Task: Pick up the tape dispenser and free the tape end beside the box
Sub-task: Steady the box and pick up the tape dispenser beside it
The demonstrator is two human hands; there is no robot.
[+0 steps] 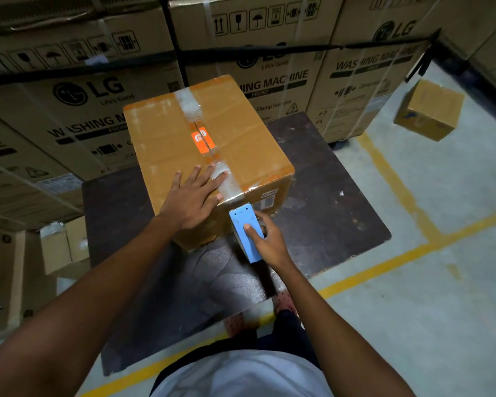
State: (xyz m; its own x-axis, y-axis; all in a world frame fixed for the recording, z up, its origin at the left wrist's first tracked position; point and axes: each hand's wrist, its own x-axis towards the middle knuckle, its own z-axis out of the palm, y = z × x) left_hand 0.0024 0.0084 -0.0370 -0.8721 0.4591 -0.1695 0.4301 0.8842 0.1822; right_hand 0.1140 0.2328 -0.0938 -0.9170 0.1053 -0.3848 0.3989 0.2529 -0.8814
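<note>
A brown cardboard box [169, 138] with an orange label and clear tape along its centre seam stands on a dark board. My left hand [194, 197] lies flat, fingers spread, on the box's near top edge. My right hand [269, 239] grips a light blue tape dispenser [242, 224] against the box's near side, thumb on its top. Its toothed blade points up at the box's top edge. A strip of clear tape [229, 181] runs from the seam over that edge down to the blade. The roll itself is hidden.
The dark board [327, 196] sits low on a grey floor with yellow lines [384, 265]. Large washing machine cartons [69, 110] wall the back and left. A small cardboard box [430, 110] lies at the right rear. Smaller boxes [60, 247] sit at the left.
</note>
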